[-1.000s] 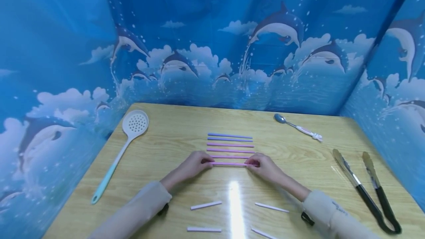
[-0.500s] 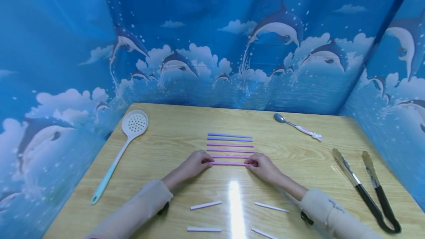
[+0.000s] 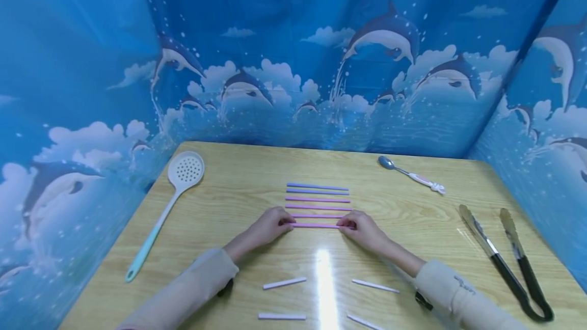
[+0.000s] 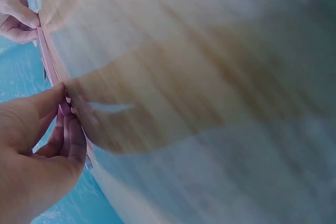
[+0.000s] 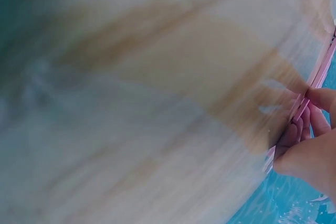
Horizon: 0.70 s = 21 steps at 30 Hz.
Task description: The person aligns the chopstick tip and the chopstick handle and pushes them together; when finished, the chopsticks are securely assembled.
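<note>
In the head view, a thin pink stick (image 3: 315,225), straw-like in shape, lies crosswise on the table at the near end of a row. My left hand (image 3: 271,225) pinches its left end between thumb and fingertips. The right hand (image 3: 363,230) pinches the other end in the same way. Beyond it, more pink sticks (image 3: 318,208) and two blue-violet sticks (image 3: 317,192) lie roughly parallel. The left wrist view has the left hand (image 4: 47,140) with its fingertips down on the tabletop at the pink stick. The right wrist view has the right hand (image 5: 312,135) doing likewise.
Several short pale lilac sticks (image 3: 284,283) lie nearer, between the forearms. A white skimmer (image 3: 186,171) with a mint handle is at the left, a spoon (image 3: 419,180) at the back right. Black-handled tongs (image 3: 504,269) lie spread at the right. A dolphin-print curtain (image 3: 293,55) surrounds the table (image 3: 229,177).
</note>
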{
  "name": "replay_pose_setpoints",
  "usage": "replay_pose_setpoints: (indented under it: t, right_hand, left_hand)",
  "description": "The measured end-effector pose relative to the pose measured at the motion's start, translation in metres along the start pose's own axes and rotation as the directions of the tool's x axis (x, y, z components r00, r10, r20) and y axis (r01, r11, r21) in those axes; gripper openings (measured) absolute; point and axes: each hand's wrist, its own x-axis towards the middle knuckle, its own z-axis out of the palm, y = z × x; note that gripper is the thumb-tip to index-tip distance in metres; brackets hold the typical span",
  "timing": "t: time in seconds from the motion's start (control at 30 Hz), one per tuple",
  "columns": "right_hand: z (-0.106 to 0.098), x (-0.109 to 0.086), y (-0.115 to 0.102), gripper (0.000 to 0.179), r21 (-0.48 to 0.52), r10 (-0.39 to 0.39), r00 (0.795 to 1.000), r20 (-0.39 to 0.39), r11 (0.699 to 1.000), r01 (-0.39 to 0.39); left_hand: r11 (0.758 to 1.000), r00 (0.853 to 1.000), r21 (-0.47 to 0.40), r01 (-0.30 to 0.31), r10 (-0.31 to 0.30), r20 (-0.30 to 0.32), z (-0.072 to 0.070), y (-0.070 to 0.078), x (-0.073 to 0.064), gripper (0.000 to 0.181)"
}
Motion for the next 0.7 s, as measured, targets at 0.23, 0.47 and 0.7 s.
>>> replay_pose_setpoints:
  t: [0.23,0.47,0.7]
  right_hand:
    - [0.0,0.0,0.001,0.006,-0.008,-0.016,1.0,-0.006,1.0,0.016]
    - [-0.006,-0.002,-0.003,0.009,0.042,0.052,0.999,-0.008,0.998,-0.051]
    - [-0.017,-0.009,-0.01,0.013,0.053,0.171,0.985,-0.007,0.984,-0.171]
  left_hand:
    - [1.0,1.0,-0.019,0.016,-0.015,0.017,-0.002,0.002,-0.001,0.014]
    - [1.0,1.0,-0.017,-0.011,0.011,-0.014,-0.004,0.002,-0.003,0.015]
    - [0.998,0.995,-0.021,-0.052,0.05,-0.083,-0.007,0.004,-0.012,0.018]
